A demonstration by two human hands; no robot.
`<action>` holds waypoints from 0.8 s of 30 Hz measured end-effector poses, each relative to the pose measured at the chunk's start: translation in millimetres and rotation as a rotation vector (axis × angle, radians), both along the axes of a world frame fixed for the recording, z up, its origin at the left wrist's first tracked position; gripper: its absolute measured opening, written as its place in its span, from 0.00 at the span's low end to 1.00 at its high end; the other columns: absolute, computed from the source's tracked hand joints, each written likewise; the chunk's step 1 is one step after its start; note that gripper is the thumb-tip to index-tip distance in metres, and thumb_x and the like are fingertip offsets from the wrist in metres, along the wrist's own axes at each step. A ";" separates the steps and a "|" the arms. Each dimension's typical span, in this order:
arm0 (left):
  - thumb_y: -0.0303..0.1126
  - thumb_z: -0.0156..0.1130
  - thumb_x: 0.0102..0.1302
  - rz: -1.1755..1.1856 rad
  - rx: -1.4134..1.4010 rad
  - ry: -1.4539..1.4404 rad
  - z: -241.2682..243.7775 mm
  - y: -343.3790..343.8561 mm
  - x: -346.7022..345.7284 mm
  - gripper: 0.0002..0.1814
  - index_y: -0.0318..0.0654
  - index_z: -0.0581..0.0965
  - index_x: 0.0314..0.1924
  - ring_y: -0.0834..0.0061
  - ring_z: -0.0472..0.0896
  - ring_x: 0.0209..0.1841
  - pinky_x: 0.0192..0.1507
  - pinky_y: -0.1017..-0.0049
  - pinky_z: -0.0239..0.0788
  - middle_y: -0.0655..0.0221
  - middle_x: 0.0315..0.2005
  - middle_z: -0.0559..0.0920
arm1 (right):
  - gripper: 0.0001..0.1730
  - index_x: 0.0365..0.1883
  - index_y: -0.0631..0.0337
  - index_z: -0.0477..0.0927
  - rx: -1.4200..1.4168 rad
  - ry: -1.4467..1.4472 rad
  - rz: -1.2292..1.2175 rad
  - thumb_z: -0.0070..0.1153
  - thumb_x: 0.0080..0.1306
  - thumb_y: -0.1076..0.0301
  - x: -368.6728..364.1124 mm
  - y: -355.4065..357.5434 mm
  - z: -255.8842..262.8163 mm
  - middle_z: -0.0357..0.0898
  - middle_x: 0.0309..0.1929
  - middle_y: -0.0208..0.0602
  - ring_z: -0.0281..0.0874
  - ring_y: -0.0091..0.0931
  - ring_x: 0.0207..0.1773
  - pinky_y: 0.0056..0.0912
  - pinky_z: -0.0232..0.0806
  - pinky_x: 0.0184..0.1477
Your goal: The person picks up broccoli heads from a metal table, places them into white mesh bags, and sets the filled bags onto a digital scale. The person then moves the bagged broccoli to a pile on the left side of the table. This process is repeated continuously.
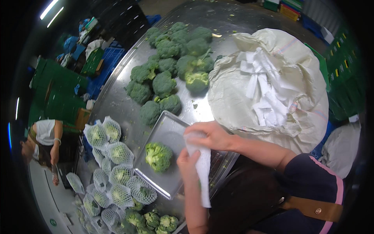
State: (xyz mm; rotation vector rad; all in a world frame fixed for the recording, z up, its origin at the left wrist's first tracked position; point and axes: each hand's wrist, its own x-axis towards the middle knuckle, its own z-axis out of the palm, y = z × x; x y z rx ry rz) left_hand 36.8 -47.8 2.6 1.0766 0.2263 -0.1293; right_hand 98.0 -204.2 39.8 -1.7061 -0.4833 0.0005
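Observation:
Both of my hands hold a white foam net sleeve [202, 166] over the near edge of a metal tray. My right hand [209, 136] pinches its upper end, slightly blurred, and my left hand [188, 162] grips it just below. The sleeve hangs flat toward me. On the metal tray [172, 131], left of my hands, lies one broccoli head [158, 157] with its cut stalk side showing. More white net sleeves [264, 87] lie in an open woven sack [228, 87] beyond my right hand.
Loose broccoli heads [169, 64] are piled on the metal table [114, 90] beyond the tray. Net-wrapped broccoli [119, 175] stands at the left, with unwrapped heads [152, 220] at the near edge. Another person [46, 137] is at the far left. Green crates [344, 73] are stacked at the right.

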 end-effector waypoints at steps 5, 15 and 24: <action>0.34 0.51 0.72 0.045 -0.037 0.073 -32.8 -6.0 -3.9 0.24 0.29 0.66 0.64 0.73 0.71 0.57 0.60 0.72 0.62 0.59 0.59 0.72 | 0.17 0.53 0.66 0.78 0.502 0.745 -0.098 0.56 0.68 0.67 -0.4 10.6 -26.9 0.81 0.41 0.38 0.78 0.25 0.44 0.27 0.70 0.48; 0.19 0.56 0.64 0.392 0.024 -0.136 -33.3 -7.4 -40.5 0.05 0.34 0.74 0.39 0.79 0.78 0.41 0.45 0.78 0.69 0.64 0.40 0.80 | 0.16 0.47 0.64 0.81 0.341 0.740 -0.033 0.52 0.68 0.62 -19.9 20.9 -42.2 0.78 0.49 0.36 0.77 0.29 0.47 0.31 0.68 0.50; 0.46 0.48 0.73 0.293 -0.664 0.303 26.8 47.9 -43.5 0.22 0.33 0.73 0.52 0.69 0.79 0.41 0.49 0.65 0.73 0.60 0.42 0.80 | 0.18 0.51 0.68 0.77 0.377 1.257 0.777 0.51 0.70 0.62 -45.5 33.2 -41.1 0.80 0.47 0.35 0.78 0.21 0.45 0.27 0.72 0.48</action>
